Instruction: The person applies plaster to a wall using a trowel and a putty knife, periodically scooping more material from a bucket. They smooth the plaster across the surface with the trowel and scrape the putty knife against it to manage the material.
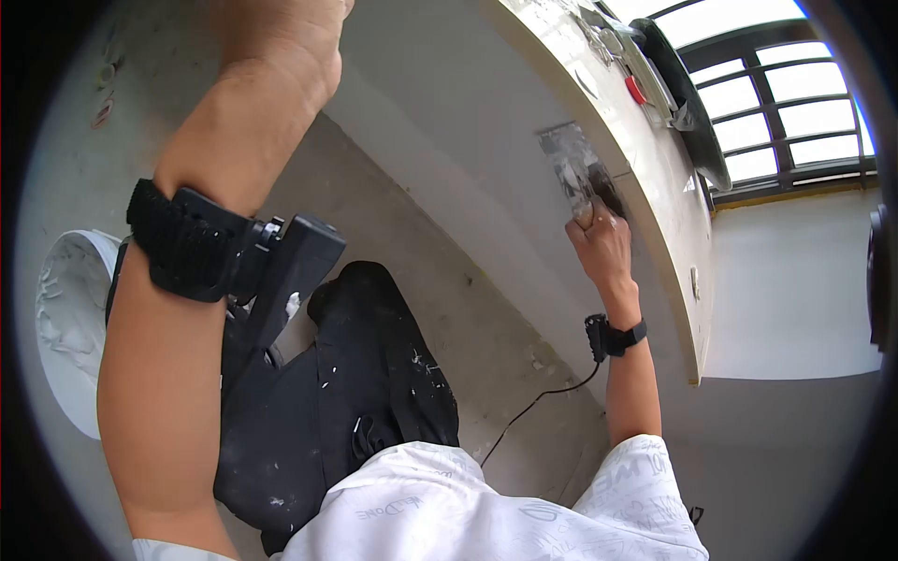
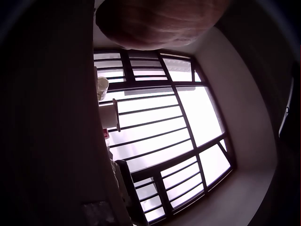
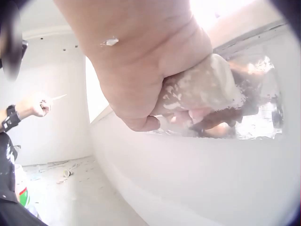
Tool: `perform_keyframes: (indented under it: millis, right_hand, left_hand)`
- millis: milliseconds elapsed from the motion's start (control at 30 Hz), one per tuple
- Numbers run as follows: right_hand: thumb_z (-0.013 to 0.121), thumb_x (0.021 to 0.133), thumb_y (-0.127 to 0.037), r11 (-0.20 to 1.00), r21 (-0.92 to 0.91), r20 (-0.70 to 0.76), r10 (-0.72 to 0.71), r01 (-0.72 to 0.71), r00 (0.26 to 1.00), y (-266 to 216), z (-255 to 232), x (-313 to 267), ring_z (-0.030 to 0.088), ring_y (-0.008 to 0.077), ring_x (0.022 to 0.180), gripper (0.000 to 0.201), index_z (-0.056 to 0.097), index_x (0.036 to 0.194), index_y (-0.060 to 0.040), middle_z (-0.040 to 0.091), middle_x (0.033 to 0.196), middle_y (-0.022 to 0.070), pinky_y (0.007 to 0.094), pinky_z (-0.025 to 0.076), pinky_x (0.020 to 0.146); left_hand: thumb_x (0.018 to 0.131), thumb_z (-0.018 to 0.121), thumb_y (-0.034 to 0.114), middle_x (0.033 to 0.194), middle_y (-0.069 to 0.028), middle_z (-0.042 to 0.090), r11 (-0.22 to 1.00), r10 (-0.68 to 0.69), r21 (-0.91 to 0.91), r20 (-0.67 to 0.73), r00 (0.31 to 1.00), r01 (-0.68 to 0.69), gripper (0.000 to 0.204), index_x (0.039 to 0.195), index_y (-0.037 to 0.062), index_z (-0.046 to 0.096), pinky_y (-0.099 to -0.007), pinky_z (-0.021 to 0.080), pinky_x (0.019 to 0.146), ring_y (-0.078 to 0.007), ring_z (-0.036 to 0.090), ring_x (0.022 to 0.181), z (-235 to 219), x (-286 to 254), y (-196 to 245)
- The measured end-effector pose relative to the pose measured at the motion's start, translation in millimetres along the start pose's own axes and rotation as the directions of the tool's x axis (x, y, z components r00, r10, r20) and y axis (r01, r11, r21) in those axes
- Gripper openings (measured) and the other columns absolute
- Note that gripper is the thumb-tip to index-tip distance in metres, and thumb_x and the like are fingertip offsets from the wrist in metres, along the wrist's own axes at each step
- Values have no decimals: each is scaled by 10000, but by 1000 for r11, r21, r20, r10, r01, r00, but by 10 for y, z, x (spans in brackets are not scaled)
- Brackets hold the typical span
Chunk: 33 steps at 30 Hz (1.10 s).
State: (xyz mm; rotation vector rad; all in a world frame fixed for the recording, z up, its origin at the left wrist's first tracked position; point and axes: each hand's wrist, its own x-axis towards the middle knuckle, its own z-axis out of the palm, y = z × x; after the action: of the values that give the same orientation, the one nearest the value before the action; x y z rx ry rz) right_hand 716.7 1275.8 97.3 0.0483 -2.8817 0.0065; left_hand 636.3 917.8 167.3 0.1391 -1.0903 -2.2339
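Observation:
Below the window ledge, my right hand (image 1: 603, 245) (image 3: 136, 61) grips the pale, smeared handle (image 3: 204, 87) of a metal trowel (image 1: 566, 154) (image 3: 263, 110). The shiny blade lies along the white wall (image 3: 188, 174). My left hand (image 1: 285, 42) is raised at the top of the head view, its fingers cut off by the frame edge. The right wrist view shows the left hand (image 3: 40, 107) from afar, curled round a thin, pale tool (image 3: 59, 97). Only part of the palm (image 2: 162, 21) appears in the left wrist view.
A white bucket (image 1: 70, 327) of white paste stands at left, beside the dark-trousered legs. The ledge (image 1: 645, 215) carries a red-handled item (image 1: 635, 90) and other objects under a barred window (image 1: 786, 103). A black cable (image 1: 524, 411) runs from the right wrist.

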Motion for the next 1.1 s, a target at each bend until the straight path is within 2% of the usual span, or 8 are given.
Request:
perform_keyframes:
  millis: [233, 433, 533, 600, 700, 833, 933, 1100]
  right_hand:
    - [673, 737, -195, 998, 57, 200, -5, -7, 980, -65, 150, -329, 617, 409, 739, 219, 587, 831, -17, 627, 750, 221, 466, 489, 649]
    - [698, 711, -174, 984, -153, -128, 67, -87, 990, 335, -200, -496, 608, 385, 663, 191, 587, 788, -39, 609, 688, 204, 447, 486, 591]
    - [678, 726, -202, 990, -103, -79, 86, -94, 993, 216, 184, -244, 604, 389, 667, 199, 594, 801, -38, 618, 698, 203, 467, 490, 609]
    - [658, 746, -233, 984, -138, 32, -110, 113, 993, 105, 539, -190, 612, 404, 706, 223, 595, 810, -30, 628, 717, 211, 480, 504, 658]
    - [653, 756, -249, 999, -29, 236, 27, -21, 971, -185, 677, -45, 621, 411, 733, 251, 593, 804, -10, 633, 724, 211, 487, 513, 705]
    - [642, 772, -251, 990, -45, -30, 129, -131, 991, -346, 148, 14, 643, 392, 762, 241, 627, 820, -15, 650, 758, 216, 471, 523, 707]
    - [628, 788, -254, 989, -140, 22, 59, -56, 998, -260, 43, 287, 645, 403, 762, 233, 654, 861, -34, 653, 786, 231, 466, 528, 697]
    - [614, 804, -284, 1000, 19, 129, -5, 2, 992, -630, 846, 611, 642, 416, 777, 291, 665, 915, -20, 660, 830, 242, 473, 525, 726]
  left_hand:
    - [952, 516, 109, 797, -65, 530, 994, -60, 96, 37, 998, 56, 127, 920, -1, 461, -261, 344, 457, -124, 486, 590, -21, 255, -279]
    - [972, 475, 141, 723, 2, 469, 998, -33, -57, 97, 995, 38, 72, 924, 97, 446, -223, 340, 401, -80, 452, 520, 15, -51, -53]
    - [975, 474, 146, 738, -7, 474, 997, -48, -52, 175, 983, 58, 81, 918, 93, 448, -219, 335, 402, -84, 455, 522, 18, -74, -97]
    - [963, 493, 123, 775, -33, 502, 996, -84, 3, 199, 976, 85, 93, 918, 49, 462, -237, 341, 439, -105, 476, 566, -84, 72, -252]
    - [953, 519, 105, 822, -59, 533, 989, -143, 59, 186, 972, 134, 110, 923, 6, 481, -255, 347, 480, -125, 498, 616, -129, 87, -303]
    - [962, 514, 126, 814, -47, 522, 995, -96, 50, 188, 978, 88, 107, 931, 31, 476, -246, 345, 462, -116, 492, 604, -218, 24, -196]
    - [957, 528, 118, 850, -59, 541, 995, -76, 77, 187, 979, 63, 117, 946, 10, 483, -257, 348, 480, -126, 506, 635, -352, 81, -259]
    - [963, 501, 105, 839, -64, 520, 989, -144, 57, 79, 986, 139, 105, 964, 7, 464, -261, 347, 475, -132, 486, 624, -274, 80, -219]
